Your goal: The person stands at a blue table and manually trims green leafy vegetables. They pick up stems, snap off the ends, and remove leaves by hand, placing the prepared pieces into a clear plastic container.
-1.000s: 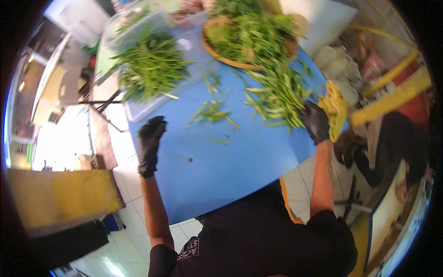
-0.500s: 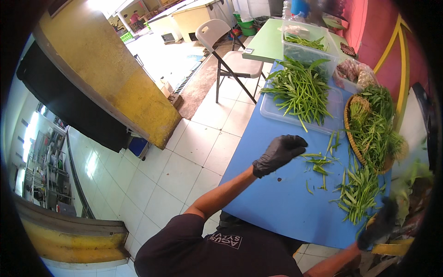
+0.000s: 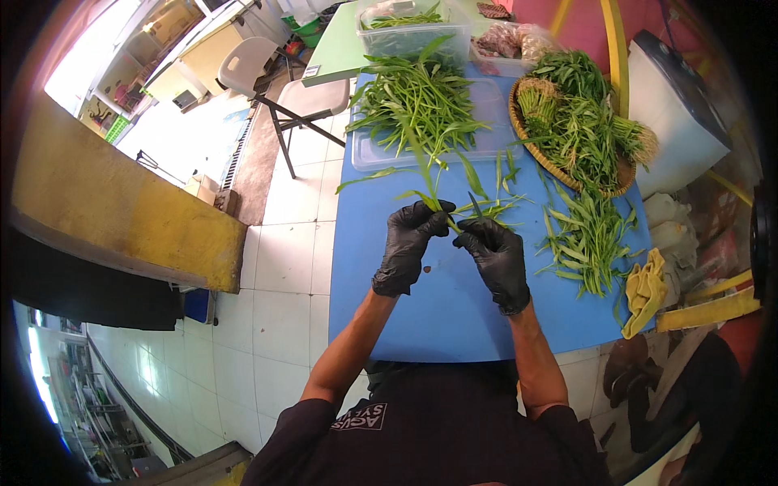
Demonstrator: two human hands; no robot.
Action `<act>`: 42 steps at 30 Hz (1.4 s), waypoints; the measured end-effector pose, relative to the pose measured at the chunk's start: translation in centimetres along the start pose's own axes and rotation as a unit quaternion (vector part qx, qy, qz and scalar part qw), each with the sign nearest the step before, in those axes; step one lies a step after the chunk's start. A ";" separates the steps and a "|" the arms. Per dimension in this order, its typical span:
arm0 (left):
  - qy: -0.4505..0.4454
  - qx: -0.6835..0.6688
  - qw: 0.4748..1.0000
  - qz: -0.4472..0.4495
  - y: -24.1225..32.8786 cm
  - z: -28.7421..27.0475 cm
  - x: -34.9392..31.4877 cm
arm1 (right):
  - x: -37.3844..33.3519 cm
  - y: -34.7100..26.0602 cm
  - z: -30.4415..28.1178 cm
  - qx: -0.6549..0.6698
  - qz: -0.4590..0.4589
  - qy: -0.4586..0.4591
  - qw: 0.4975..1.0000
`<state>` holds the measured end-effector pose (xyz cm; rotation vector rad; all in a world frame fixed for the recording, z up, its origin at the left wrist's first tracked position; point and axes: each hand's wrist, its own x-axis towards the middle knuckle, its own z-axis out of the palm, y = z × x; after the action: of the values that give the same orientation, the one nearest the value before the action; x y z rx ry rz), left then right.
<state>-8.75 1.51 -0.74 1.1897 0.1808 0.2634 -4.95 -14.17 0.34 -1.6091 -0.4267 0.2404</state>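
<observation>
Above the blue tabletop (image 3: 373, 324), my left hand (image 3: 409, 243), in a black glove, pinches a stalk of water spinach (image 3: 428, 180). The stalk's leaves point away from me and its lower end reaches my right hand (image 3: 496, 259), also black-gloved. From the right fingers sticks a thin dark blade, a small knife (image 3: 476, 206) by its look; its handle is hidden. Beyond my hands a heap of water spinach (image 3: 417, 101) lies on a clear plastic lid (image 3: 369, 154). Cut leafy pieces (image 3: 587, 243) make a pile on the right.
A round woven basket (image 3: 545, 162) holds rooted bundles of greens. Behind stand a clear plastic tub (image 3: 417, 40) and a container of bulbs (image 3: 510, 44). A yellow cloth (image 3: 645, 293) lies at the right edge. A folding chair (image 3: 312, 97) stands left of the table.
My hands have come together over the table's middle, the right one in from the lower right edge. A stalk is now in my left hand. The view has swung right.
</observation>
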 end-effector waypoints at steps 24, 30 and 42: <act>0.008 -0.014 0.999 -0.045 -0.9 -0.3 -0.8 | -0.8 -0.1 -0.8 0.303 0.225 -0.099 0.920; 0.070 0.047 0.996 -0.023 -1.9 0.5 -1.4 | -1.1 1.9 0.2 0.259 0.207 -0.037 0.943; 0.145 -0.021 0.988 0.051 -0.1 -0.2 -0.3 | -0.8 4.4 -2.2 0.041 0.039 0.022 0.998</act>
<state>-9.13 1.58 -0.94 1.1162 0.3674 0.5290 -4.22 -16.64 -3.87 -1.5482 -0.3175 0.2777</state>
